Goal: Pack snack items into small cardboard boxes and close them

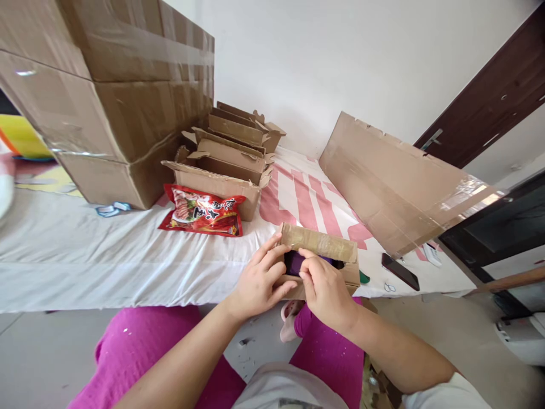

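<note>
A small cardboard box (320, 241) lies at the front edge of the cloth-covered surface, its long flap raised at the back. Inside it, a dark purple item (294, 263) shows between my hands; its kind is not clear. My left hand (263, 277) grips the box's left end, fingers over the top edge and thumb along the front. Over the opening is my right hand (327, 288), its index fingertip near the flap's base and the other fingers curled in. Whatever those curled fingers hold is hidden. A green piece (364, 277) sticks out beside the box's right end.
Several narrow open boxes (230, 153) stand in a row behind a red food packet (204, 211). A tall taped carton (145, 108) rises on the left, and a large box (400, 176) leans at the right. A phone (400, 271) lies near the front edge.
</note>
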{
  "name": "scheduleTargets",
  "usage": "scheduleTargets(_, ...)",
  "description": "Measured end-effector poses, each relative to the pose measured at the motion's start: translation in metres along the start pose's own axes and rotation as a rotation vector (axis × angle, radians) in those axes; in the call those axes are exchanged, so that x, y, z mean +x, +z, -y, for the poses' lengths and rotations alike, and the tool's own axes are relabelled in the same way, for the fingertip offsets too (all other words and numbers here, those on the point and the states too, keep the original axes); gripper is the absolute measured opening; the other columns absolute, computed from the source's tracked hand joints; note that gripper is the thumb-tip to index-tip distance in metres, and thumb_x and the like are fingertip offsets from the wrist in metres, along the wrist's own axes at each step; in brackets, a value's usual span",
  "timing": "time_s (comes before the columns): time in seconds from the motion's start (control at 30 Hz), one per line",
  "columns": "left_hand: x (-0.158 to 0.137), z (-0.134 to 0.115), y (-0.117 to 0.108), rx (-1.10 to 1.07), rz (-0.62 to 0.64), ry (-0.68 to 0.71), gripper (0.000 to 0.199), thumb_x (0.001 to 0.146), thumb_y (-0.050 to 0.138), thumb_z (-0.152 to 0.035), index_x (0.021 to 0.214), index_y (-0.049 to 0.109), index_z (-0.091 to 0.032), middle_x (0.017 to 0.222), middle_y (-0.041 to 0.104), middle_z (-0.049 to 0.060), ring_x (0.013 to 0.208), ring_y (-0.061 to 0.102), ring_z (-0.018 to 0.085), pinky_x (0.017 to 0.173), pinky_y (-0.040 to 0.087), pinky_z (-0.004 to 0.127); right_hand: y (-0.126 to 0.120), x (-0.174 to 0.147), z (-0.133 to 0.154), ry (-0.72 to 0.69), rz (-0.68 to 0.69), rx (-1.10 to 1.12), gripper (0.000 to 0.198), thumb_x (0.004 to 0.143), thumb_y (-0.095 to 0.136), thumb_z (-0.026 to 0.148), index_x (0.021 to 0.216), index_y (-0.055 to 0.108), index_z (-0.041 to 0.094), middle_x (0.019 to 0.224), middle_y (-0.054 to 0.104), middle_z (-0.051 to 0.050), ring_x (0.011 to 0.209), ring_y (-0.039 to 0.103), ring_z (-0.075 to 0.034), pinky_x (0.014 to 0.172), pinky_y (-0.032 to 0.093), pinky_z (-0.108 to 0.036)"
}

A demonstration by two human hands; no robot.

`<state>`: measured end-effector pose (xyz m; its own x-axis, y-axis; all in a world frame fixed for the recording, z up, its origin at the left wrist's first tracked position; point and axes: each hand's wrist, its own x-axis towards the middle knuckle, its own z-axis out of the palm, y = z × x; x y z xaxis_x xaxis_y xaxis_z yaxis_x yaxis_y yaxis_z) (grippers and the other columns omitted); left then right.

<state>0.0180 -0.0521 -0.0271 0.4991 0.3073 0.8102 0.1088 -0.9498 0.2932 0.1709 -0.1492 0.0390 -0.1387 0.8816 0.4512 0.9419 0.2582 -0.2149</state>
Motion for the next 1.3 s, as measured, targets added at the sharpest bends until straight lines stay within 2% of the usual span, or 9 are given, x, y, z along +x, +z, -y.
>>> scheduleTargets(0.1, -0.001, 0.001, 0.000, 0.015, -0.003, 0.004, 0.018, 0.088, 0.059, -0.030, 0.078, 0.054, -0.016, 0.127, 0.055, 0.015, 0.141, 0.028, 0.034, 0.108, 0.041, 0.050, -0.002, -0.001, 0.010, -0.113, -0.028, 0.101, 0.012, 0.089, 0.044, 0.011, 0.085, 0.046, 0.023, 0.097, 0.066, -0.007, 0.089, 0.059, -0.021, 0.080, 0.049, -0.038)
scheduleTargets(0.2, -0.004, 0.001, 0.000, 0.029, 0.005, 0.006, 0.018, 0.088, 0.058, -0.032, 0.080, 0.055, -0.016, 0.129, 0.054, 0.015, 0.141, 0.029, 0.034, 0.108, 0.042, 0.049, -0.007, -0.007, 0.008, -0.204, -0.101, 0.140, 0.010, 0.087, 0.052, 0.015, 0.084, 0.046, 0.023, 0.073, 0.059, -0.001, 0.074, 0.053, -0.018, 0.070, 0.048, -0.035)
scheduleTargets(0.33, -0.006, 0.001, 0.000, 0.030, 0.001, 0.011, 0.020, 0.087, 0.060, -0.033, 0.081, 0.055, -0.015, 0.130, 0.052, 0.016, 0.141, 0.030, 0.035, 0.108, 0.042, 0.049, -0.015, -0.018, -0.014, -0.150, -0.249, 0.101, 0.020, 0.084, 0.061, 0.017, 0.100, 0.050, 0.023, 0.062, 0.046, 0.005, 0.059, 0.046, -0.014, 0.060, 0.045, -0.029)
scheduleTargets(0.4, -0.006, 0.001, 0.000, 0.028, -0.005, 0.010, 0.020, 0.087, 0.061, -0.034, 0.081, 0.055, -0.016, 0.129, 0.052, 0.016, 0.141, 0.030, 0.035, 0.108, 0.042, 0.049, -0.021, -0.020, -0.029, -0.086, -0.300, 0.020, 0.024, 0.084, 0.061, 0.015, 0.106, 0.052, 0.022, 0.063, 0.047, 0.005, 0.059, 0.048, -0.014, 0.061, 0.045, -0.030)
scheduleTargets(0.57, -0.004, 0.000, 0.001, 0.023, -0.019, -0.002, 0.018, 0.087, 0.061, -0.032, 0.080, 0.054, -0.016, 0.125, 0.051, 0.015, 0.139, 0.032, 0.036, 0.106, 0.044, 0.050, -0.037, -0.021, -0.061, -0.024, -0.302, -0.139, 0.015, 0.088, 0.049, 0.011, 0.093, 0.059, 0.021, 0.089, 0.061, -0.006, 0.085, 0.057, -0.019, 0.075, 0.048, -0.035)
scheduleTargets(0.8, -0.004, 0.002, 0.003, 0.020, -0.039, 0.001, 0.015, 0.086, 0.061, -0.029, 0.085, 0.054, -0.016, 0.122, 0.046, 0.014, 0.138, 0.033, 0.036, 0.104, 0.044, 0.052, -0.051, -0.029, -0.081, 0.013, -0.341, -0.204, 0.020, 0.090, 0.049, 0.014, 0.098, 0.065, 0.023, 0.088, 0.069, -0.003, 0.087, 0.057, -0.021, 0.080, 0.047, -0.038)
scheduleTargets(1.03, -0.006, 0.002, 0.003, 0.040, -0.037, 0.008, 0.014, 0.087, 0.060, -0.028, 0.085, 0.054, -0.016, 0.123, 0.046, 0.014, 0.136, 0.035, 0.037, 0.105, 0.043, 0.053, -0.063, -0.035, -0.101, 0.092, -0.532, -0.217, 0.013, 0.090, 0.052, 0.022, 0.095, 0.064, 0.022, 0.087, 0.066, -0.005, 0.087, 0.057, -0.021, 0.078, 0.048, -0.038)
scheduleTargets(1.17, -0.005, 0.002, 0.003, 0.046, -0.040, 0.011, 0.014, 0.087, 0.060, -0.028, 0.086, 0.054, -0.016, 0.122, 0.046, 0.014, 0.136, 0.035, 0.037, 0.103, 0.044, 0.053, -0.061, -0.037, -0.103, 0.101, -0.494, -0.249, 0.012, 0.087, 0.059, 0.027, 0.097, 0.061, 0.022, 0.084, 0.061, -0.004, 0.079, 0.057, -0.020, 0.076, 0.047, -0.038)
scheduleTargets(1.3, -0.005, 0.003, 0.003, 0.055, -0.044, 0.005, 0.014, 0.087, 0.060, -0.029, 0.086, 0.053, -0.017, 0.122, 0.046, 0.014, 0.136, 0.035, 0.037, 0.103, 0.044, 0.053, -0.051, -0.036, -0.097, 0.100, -0.411, -0.274, 0.024, 0.083, 0.065, 0.032, 0.104, 0.058, 0.022, 0.095, 0.061, -0.006, 0.090, 0.057, -0.023, 0.082, 0.047, -0.042)
